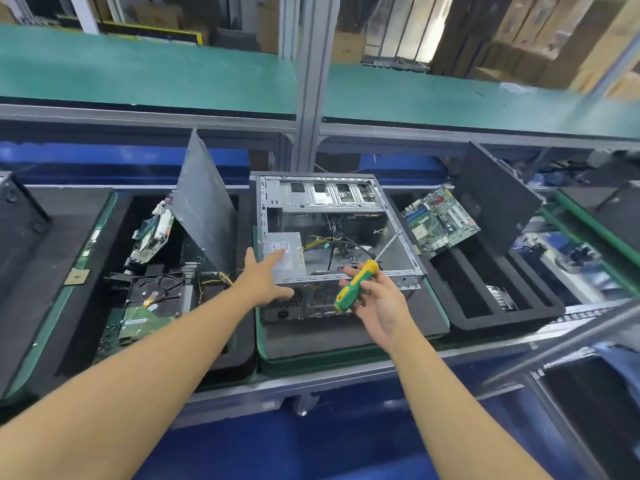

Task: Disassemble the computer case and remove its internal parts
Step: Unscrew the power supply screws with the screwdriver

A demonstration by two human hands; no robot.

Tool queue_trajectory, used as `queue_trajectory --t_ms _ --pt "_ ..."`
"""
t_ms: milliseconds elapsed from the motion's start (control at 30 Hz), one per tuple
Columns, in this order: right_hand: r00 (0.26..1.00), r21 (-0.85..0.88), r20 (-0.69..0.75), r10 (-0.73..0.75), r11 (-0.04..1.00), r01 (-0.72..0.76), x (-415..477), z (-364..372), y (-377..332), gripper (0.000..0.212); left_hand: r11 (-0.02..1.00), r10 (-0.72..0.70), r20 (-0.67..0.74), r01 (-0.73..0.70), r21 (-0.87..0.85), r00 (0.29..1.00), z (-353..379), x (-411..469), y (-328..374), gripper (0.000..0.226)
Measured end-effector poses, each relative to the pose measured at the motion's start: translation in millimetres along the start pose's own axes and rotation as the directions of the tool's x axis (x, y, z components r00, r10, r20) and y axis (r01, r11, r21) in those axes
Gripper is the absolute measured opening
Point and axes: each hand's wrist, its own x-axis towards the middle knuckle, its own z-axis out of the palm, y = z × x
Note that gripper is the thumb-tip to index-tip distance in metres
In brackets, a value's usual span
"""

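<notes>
The open grey computer case (pixel 405 271) lies on its side at the middle of the bench. Inside it sit a silver power supply (pixel 289 263) at the near left and loose cables (pixel 337 245). My left hand (pixel 265 275) stretches flat over the case's near left corner, fingertips at the power supply. My right hand (pixel 375 296) holds a green and yellow screwdriver (pixel 356 284) by its handle just in front of the case, the shaft pointing up over the case's right side.
A grey side panel (pixel 202 202) leans in the left foam tray above a hard drive (pixel 156 294) and circuit boards (pixel 152 233). A motherboard (pixel 440 218) and a black panel (pixel 495 199) stand in the right black tray (pixel 502 317). A green shelf (pixel 138 74) hangs above.
</notes>
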Motion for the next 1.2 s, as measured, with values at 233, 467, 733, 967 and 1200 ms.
queue_trajectory --t_ms 233,467,733,967,1200 --pt "0.988 -0.462 -0.114 -0.108 0.886 0.043 5.0 -22.7 3.0 0.037 0.995 -0.054 -0.168 0.068 0.077 0.984 19.4 6.9 0.8 0.091" --pt "0.995 -0.638 -0.084 -0.052 0.770 -0.014 22.1 -28.2 8.1 0.042 0.986 -0.066 -0.202 0.095 0.134 0.977 31.7 12.0 10.4 0.093" --pt "0.994 -0.678 -0.098 -0.043 0.734 -0.035 38.4 -37.4 -10.9 0.043 0.989 -0.067 -0.232 0.094 0.110 0.970 42.9 21.4 27.5 0.091" --pt "0.998 -0.598 -0.061 -0.027 0.801 -0.015 31.8 -39.3 -14.9 0.027 0.981 -0.087 -0.212 0.121 0.155 0.974 41.7 32.9 47.1 0.089" --pt "0.986 -0.416 0.004 0.167 0.897 -0.150 8.1 -38.8 -2.9 0.028 0.757 0.112 -0.265 0.091 0.647 0.958 36.7 33.6 57.4 0.083"
